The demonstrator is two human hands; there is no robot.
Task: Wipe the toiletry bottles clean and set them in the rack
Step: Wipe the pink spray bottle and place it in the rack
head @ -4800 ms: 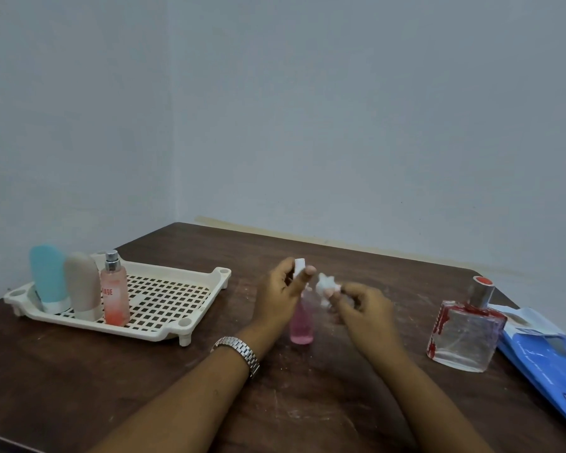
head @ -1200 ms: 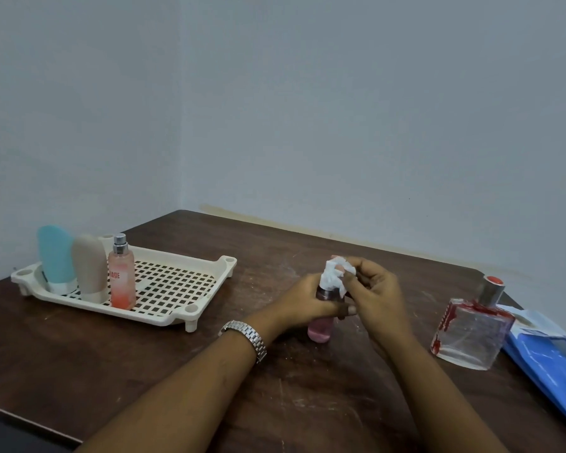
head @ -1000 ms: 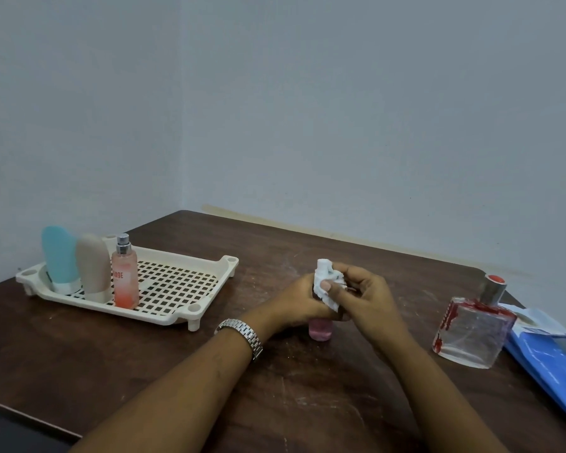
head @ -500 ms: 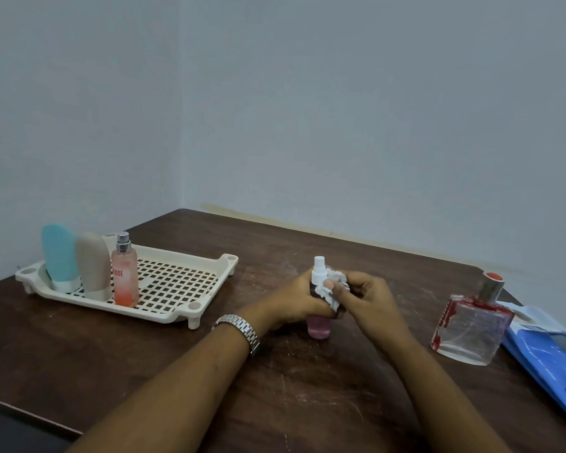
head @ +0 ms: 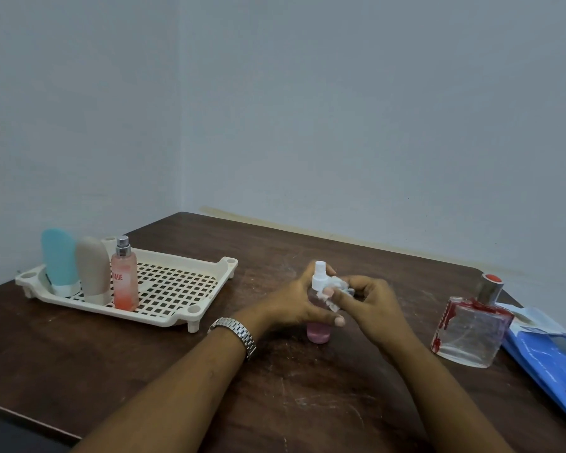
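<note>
- I see my left hand gripping the pink bottle round its middle, fingers curled about it; the thumb lies across the front.
- The pink bottle stands upright near the middle of the table; its base looks set on the wood, though I cannot tell for sure that it touches; its white cap pokes up above my fingers.
- My right hand pinches a crumpled white wipe between thumb and fingertips; the wipe is pressed against the bottle's upper part, just below the cap.
- The rack sits on the left side of the table, well apart from both hands; its right part shows bare grid.
- Three bottles stand upright in a row at the rack's left end; the blue bottle is farthest left, the beige bottle just beside it, then the peach spray with a silver top.
- The glass bottle stands on the table to the right of my right forearm; it has red marks on its shoulders and a silver neck with a red top.
- A blue pack lies just beside the glass bottle at the table's right edge.
- A metal watch is on my left wrist.
</note>
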